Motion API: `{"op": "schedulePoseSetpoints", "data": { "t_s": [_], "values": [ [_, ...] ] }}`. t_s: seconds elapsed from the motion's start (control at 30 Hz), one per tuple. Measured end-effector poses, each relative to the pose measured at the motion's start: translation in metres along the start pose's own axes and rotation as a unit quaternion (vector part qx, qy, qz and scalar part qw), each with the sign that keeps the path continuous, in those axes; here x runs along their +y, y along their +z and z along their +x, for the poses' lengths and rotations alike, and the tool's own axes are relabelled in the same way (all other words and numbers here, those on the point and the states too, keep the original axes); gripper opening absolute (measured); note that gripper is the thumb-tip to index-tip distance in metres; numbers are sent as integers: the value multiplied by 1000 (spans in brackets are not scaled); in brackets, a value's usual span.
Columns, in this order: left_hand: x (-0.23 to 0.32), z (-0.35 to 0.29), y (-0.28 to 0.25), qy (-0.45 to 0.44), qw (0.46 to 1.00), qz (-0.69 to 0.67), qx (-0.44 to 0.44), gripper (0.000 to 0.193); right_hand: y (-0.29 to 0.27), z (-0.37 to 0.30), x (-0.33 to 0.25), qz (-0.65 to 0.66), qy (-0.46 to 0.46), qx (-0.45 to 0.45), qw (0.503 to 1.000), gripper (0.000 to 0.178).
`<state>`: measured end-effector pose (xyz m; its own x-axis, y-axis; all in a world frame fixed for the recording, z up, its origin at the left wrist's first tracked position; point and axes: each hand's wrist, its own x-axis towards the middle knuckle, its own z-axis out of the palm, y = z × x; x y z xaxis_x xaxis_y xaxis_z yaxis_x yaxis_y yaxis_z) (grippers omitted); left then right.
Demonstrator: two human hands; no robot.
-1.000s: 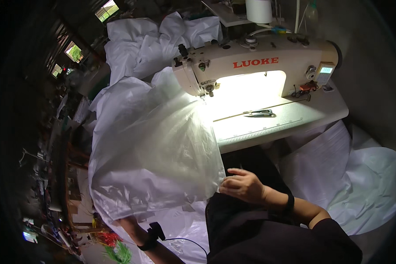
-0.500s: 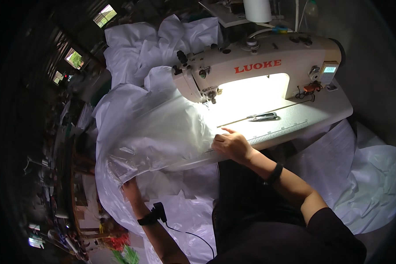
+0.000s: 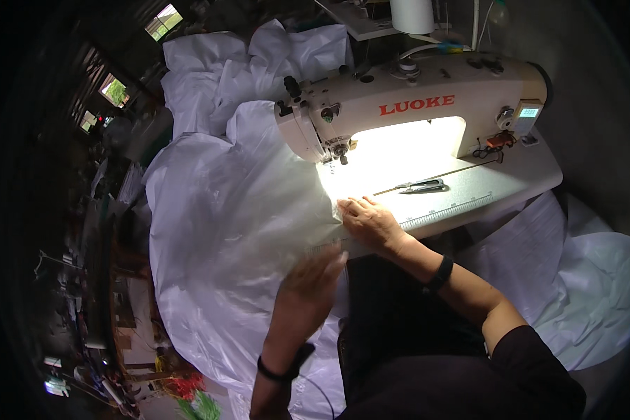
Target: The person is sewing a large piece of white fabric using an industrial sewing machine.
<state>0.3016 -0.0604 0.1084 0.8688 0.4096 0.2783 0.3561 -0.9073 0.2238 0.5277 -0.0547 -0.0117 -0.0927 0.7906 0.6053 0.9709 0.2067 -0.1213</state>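
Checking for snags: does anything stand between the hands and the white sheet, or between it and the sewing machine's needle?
Nothing visible does. The right hand touches the white sheet; the blurred left hand is over it, contact unclear. The sheet reaches the sewing machine near its needle; the snips lie to the right.

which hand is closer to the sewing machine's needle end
The right hand, at the edge of the white sheet, nearer the needle end of the sewing machine. The left hand, blurred, is lower in the picture and farther away.
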Motion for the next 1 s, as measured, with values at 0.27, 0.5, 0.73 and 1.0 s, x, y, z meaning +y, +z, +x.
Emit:
{"op": "schedulePoseSetpoints", "data": {
  "t_s": [0.27,0.5,0.73,1.0],
  "values": [
    [-140,31,50,-110,982,154,-7,42,-1,14,5,-11,45,-52,998,35],
    [-144,18,71,-97,974,201,27,43,-1,21,4,-56,56,23,997,30],
    [-150,29,66,-78,978,161,111,27,0,25,14,-31,74,-28,996,33],
    [-158,17,54,-77,974,113,181,9,-6,25,18,-34,52,4,998,30]
  ]
}}
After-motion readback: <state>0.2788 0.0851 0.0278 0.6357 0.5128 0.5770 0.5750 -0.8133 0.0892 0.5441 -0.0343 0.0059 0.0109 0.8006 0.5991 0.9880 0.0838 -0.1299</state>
